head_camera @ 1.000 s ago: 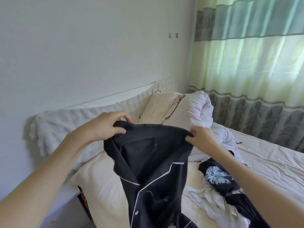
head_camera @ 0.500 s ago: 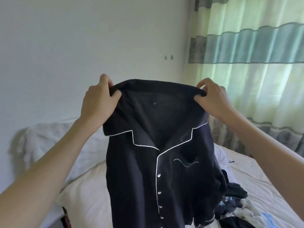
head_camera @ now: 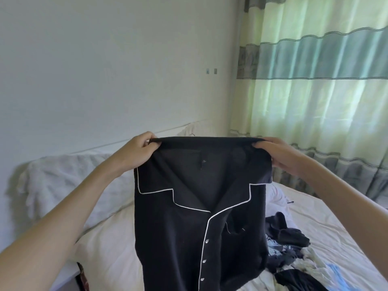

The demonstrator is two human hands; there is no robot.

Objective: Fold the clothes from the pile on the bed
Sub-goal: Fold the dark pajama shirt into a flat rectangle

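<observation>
Head cam shows a black pyjama-style shirt (head_camera: 189,217) with white piping held up in the air in front of the person, front side facing them and buttons done up. The left hand (head_camera: 138,153) pinches one top corner at the shoulder and the right hand (head_camera: 277,156) pinches the other, fingers curled over the fabric edge on both sides. The rest of the pile (head_camera: 289,244) sits on the bed (head_camera: 327,223), just to the right of the hanging shirt.

Honestly the step here looks like the shake-out before laying it flat. Tips imo: keep both pinches level so the shoulder line stays straight, and give it a small snap so the body hangs without twists. The sleeves aren't really visible from here, so I'd check they aren't tucked behind. Then lower it face down onto a bare patch of sheet, not on top of the pile, hem touching first so it doesn't bunch.
</observation>
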